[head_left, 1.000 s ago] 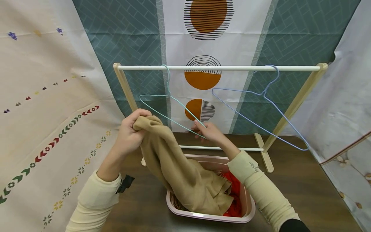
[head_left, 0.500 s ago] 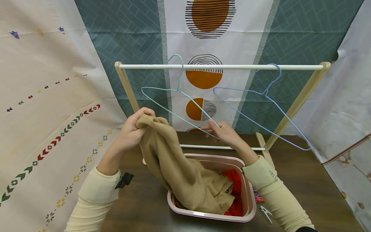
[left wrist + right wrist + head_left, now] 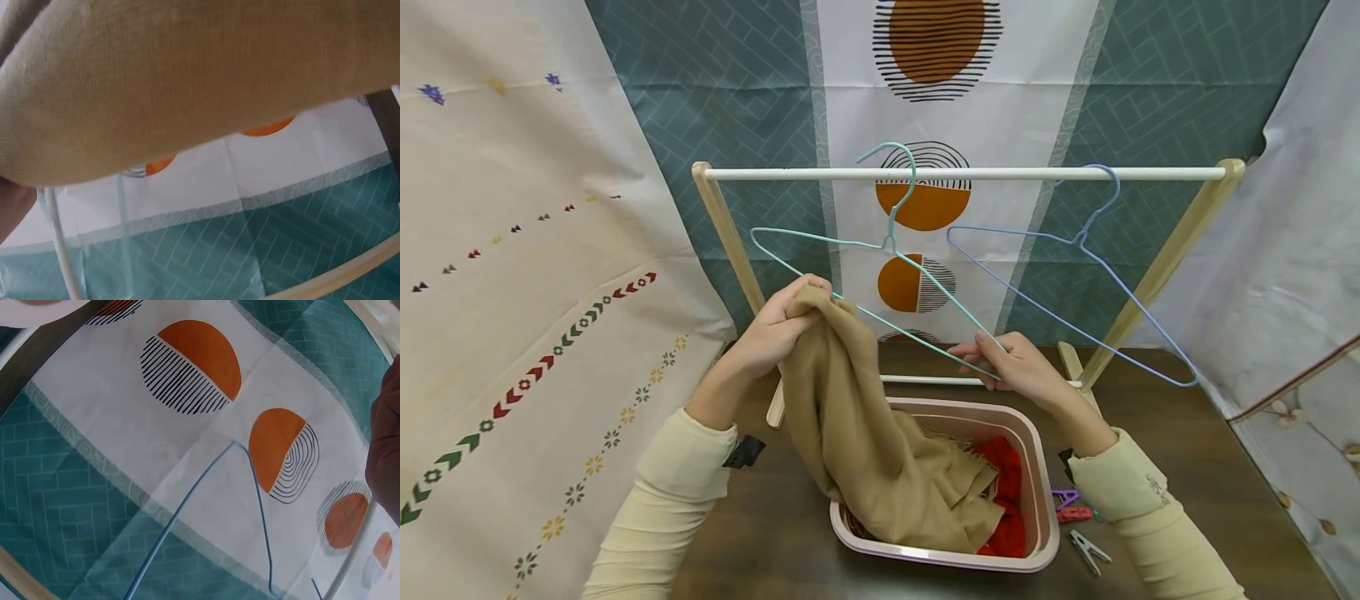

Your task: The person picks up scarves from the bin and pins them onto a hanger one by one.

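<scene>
My left hand (image 3: 778,325) grips the gathered top of a tan scarf (image 3: 865,433), which also covers the upper part of the left wrist view (image 3: 187,81). From there the scarf hangs down into a pink basket (image 3: 951,563). Between thumb and fingers, my right hand (image 3: 1018,367) pinches the lower right corner of a mint-green wire hanger (image 3: 892,232). The hanger's hook overlaps the rail in the head view, its tip showing above it. Scarf and left fingers cover part of the hanger's bottom bar.
A blue hanger (image 3: 1081,239) hangs on the right of the white rail (image 3: 775,174). Red cloth (image 3: 1003,533) lies in the basket beside the scarf. On the floor right of the basket are a white clothespin (image 3: 1088,550), a red one (image 3: 1073,514) and a purple one (image 3: 1063,497).
My right hand has drawn the green hanger to the right, its hook moving along from the rail's left part toward the middle. The left hand has shifted slightly right with the scarf.
</scene>
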Demonstrator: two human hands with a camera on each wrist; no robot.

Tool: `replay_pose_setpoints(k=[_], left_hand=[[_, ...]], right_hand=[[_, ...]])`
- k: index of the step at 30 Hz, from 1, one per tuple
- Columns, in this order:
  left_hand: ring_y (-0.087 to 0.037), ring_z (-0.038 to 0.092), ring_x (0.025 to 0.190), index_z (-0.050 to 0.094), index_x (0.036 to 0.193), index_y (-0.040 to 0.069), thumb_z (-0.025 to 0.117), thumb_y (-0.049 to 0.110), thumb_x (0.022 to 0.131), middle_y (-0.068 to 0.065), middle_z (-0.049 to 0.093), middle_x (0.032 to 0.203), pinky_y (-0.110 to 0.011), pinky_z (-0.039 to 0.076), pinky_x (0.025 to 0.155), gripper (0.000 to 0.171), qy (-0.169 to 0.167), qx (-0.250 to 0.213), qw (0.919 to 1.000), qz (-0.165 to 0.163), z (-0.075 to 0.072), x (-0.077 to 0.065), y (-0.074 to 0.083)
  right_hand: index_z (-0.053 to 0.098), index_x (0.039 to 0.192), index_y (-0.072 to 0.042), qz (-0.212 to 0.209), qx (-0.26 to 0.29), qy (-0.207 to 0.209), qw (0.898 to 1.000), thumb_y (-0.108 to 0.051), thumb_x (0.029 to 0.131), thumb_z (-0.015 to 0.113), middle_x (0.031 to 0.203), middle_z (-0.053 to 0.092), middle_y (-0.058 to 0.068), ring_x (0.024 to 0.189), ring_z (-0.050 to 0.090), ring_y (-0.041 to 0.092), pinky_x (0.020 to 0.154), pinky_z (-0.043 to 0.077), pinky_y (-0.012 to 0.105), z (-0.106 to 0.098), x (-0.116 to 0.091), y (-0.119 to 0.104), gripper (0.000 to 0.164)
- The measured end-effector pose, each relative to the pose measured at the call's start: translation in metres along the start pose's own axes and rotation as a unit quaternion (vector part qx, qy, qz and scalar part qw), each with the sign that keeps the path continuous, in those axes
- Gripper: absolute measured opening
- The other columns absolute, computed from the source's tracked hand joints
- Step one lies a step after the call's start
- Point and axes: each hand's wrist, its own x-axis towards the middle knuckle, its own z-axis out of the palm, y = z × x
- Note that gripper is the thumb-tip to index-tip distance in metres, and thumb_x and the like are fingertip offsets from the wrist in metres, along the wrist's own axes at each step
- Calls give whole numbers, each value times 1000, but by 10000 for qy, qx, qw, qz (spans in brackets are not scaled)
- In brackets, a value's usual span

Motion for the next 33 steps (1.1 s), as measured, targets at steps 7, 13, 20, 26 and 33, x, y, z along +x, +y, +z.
replay_pose_setpoints(k=[7,13,20,26,33], left_hand=[[-18,52,86,51,109,-3,43,2,94,-7,53,97,-27,44,75,18,200,-149,9991,-331,10,15,-13],[-14,52,86,49,110,-1,42,1,94,-6,52,97,-24,44,75,18,332,-870,9937,-629,17,20,-19],[-14,53,84,48,108,-2,40,0,93,-7,51,96,-24,45,73,16,259,-951,9930,-644,25,15,-20],[-14,52,86,46,112,-10,40,-3,92,-6,51,98,-25,43,76,22,186,-759,9958,-488,39,7,-17],[-11,54,82,51,106,1,39,4,95,-3,54,93,-21,44,73,16,811,-2303,9616,-1251,61,15,-11]], right_hand=[[64,106,7,-497,-14,-307,9983,-25,101,27,76,62,7,48,41,12,41,31,22,-3,-11,3,48],[63,107,7,-484,-20,-475,9977,-31,101,28,79,63,10,47,40,10,41,32,20,-7,-17,6,53],[64,107,7,-901,-377,-617,9933,-30,101,26,80,66,8,44,42,16,35,31,23,-28,-31,12,53],[65,105,3,-1528,-722,-814,9823,-21,102,24,81,67,-2,44,44,16,32,28,22,-43,-42,14,48],[69,102,-8,-1776,-740,-1072,9754,-11,101,26,65,60,-3,41,43,13,32,30,21,-47,-51,11,43]])
